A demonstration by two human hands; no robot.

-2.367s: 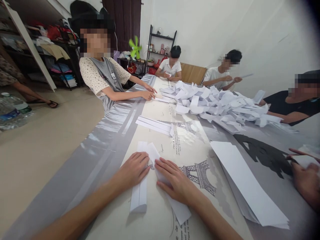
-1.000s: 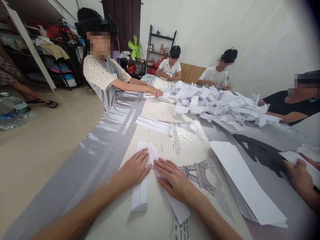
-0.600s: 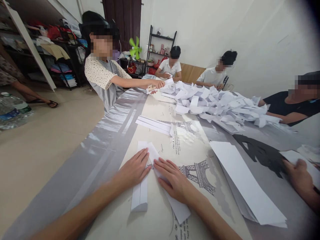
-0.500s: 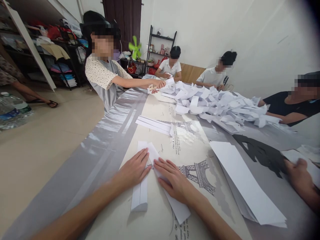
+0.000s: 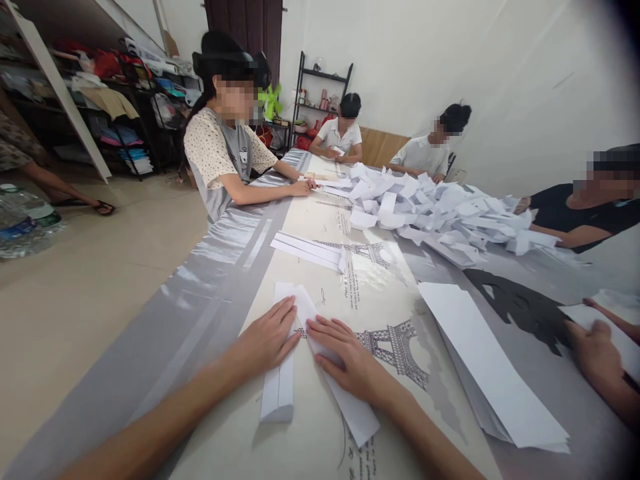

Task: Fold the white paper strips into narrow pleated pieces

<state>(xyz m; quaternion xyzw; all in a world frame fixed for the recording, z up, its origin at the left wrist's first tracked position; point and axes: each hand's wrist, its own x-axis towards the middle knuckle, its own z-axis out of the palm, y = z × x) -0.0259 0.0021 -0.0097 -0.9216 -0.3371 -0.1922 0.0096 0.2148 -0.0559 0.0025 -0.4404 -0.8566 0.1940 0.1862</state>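
- One left strip [image 5: 278,395] and one right strip [image 5: 361,421] of white paper on the table cloth [image 5: 205,293], tops touching, bottoms apart. Hard to tell if one folded paper or two.
- Left hand [image 5: 265,337] flat across the left strip, fingers close together, thumb out to the side. Middle of the strip hidden under it.
- Right hand [image 5: 353,360] flat on the right strip, fingers a little spread, thumb apart. Part of the strip hidden too.
- Past both hands, a folded paper [image 5: 306,251] lying flat, far end hard to make out.
- Off to the right, a stack of long papers [image 5: 493,367], lower sheets mostly covered by the top one.
- Farther back, a big messy paper pile [image 5: 425,207], too jumbled to count.
- At the right edge, another person's hand [image 5: 600,353] on white paper, cut off and blurry.
- Beside the pile, a person in spotted sleeves [image 5: 207,150] with white paper in hand, fingers too small to tell.
- At the left edge, somebody's legs [image 5: 53,183], only partly in view.
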